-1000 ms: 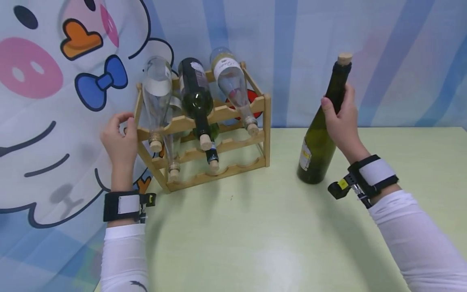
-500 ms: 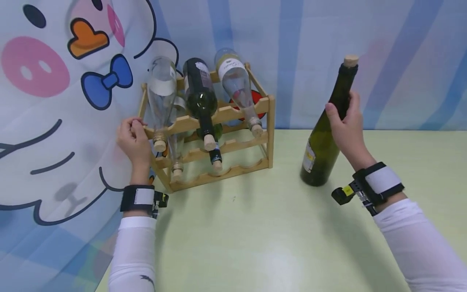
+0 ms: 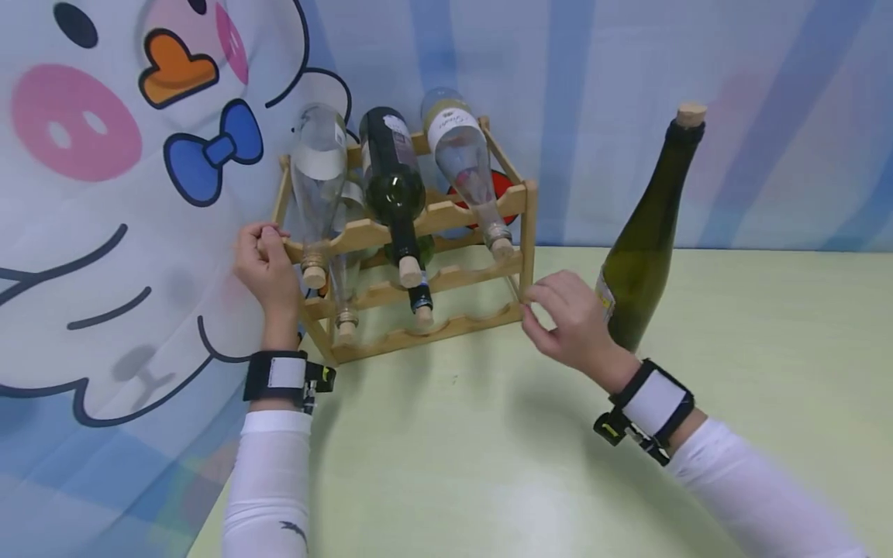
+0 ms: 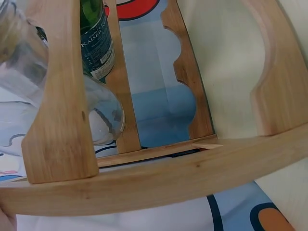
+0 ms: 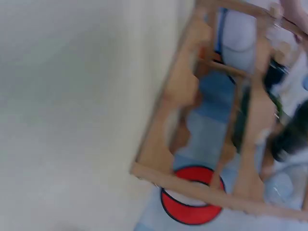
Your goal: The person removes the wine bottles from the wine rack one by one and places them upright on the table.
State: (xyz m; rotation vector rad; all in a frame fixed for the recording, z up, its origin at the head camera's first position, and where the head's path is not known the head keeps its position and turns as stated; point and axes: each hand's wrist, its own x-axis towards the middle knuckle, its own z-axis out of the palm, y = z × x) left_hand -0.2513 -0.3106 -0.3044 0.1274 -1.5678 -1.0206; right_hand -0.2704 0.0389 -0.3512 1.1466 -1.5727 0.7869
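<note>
Off the green bottle (image 3: pixel 645 248), the right hand (image 3: pixel 575 325) has crossed to near the right end of the wooden rack (image 3: pixel 444 217), fingers loosely bent, holding nothing; the corked bottle stands just behind it. Curled round the rack's upper left end, the left hand (image 3: pixel 267 267) has corked bottles (image 3: pixel 394 178) lying beside its grip.

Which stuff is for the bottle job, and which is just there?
Seems part of the job:
- wooden rack, gripped by the left hand
- corked bottles in the rack
- green bottle outside it

Just there:
- cartoon cloth behind
- black-and-white wrist straps
</note>
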